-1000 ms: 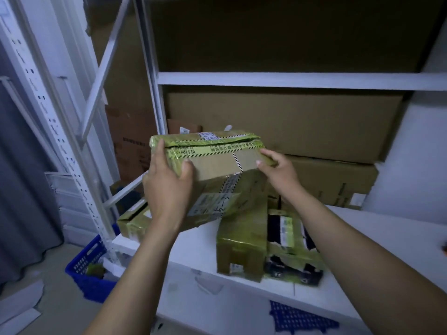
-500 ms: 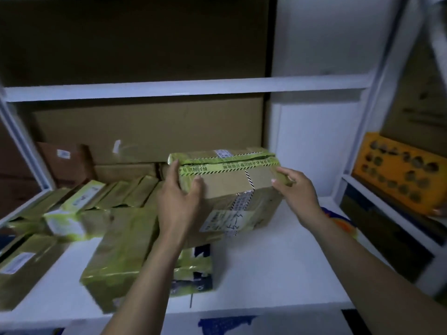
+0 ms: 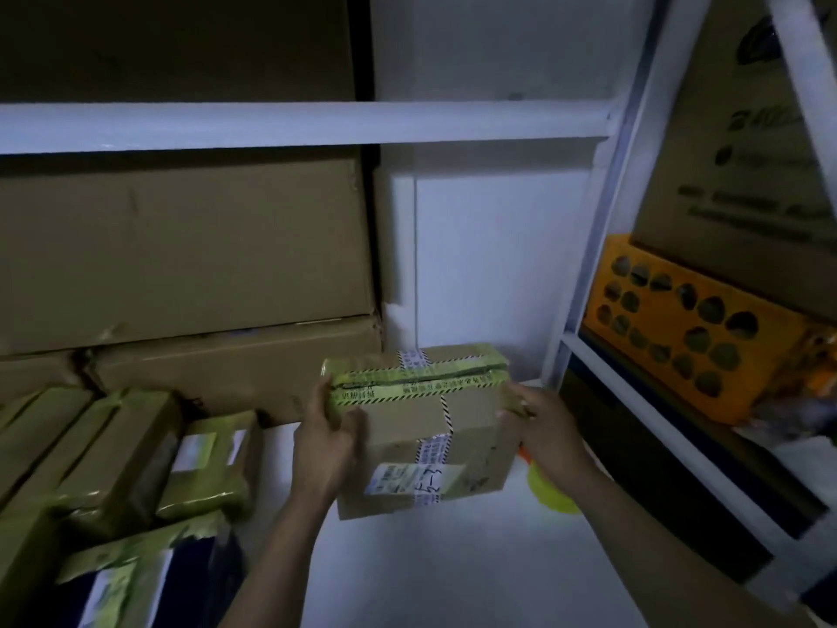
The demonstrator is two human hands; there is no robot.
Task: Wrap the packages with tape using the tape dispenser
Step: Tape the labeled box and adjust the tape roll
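Left hand [image 3: 324,446] and right hand [image 3: 550,430] each grip an end of the cardboard package [image 3: 457,439], held tilted low over the white shelf [image 3: 407,568], right of the green-taped packages [image 3: 117,460]; seemingly it is being positioned for wrapping; next, one hand must free itself to fetch the tape dispenser, not identifiable here; print on its yellow-green tape [image 3: 407,392] is unreadable; handwriting on the white label [image 3: 407,478] likewise.
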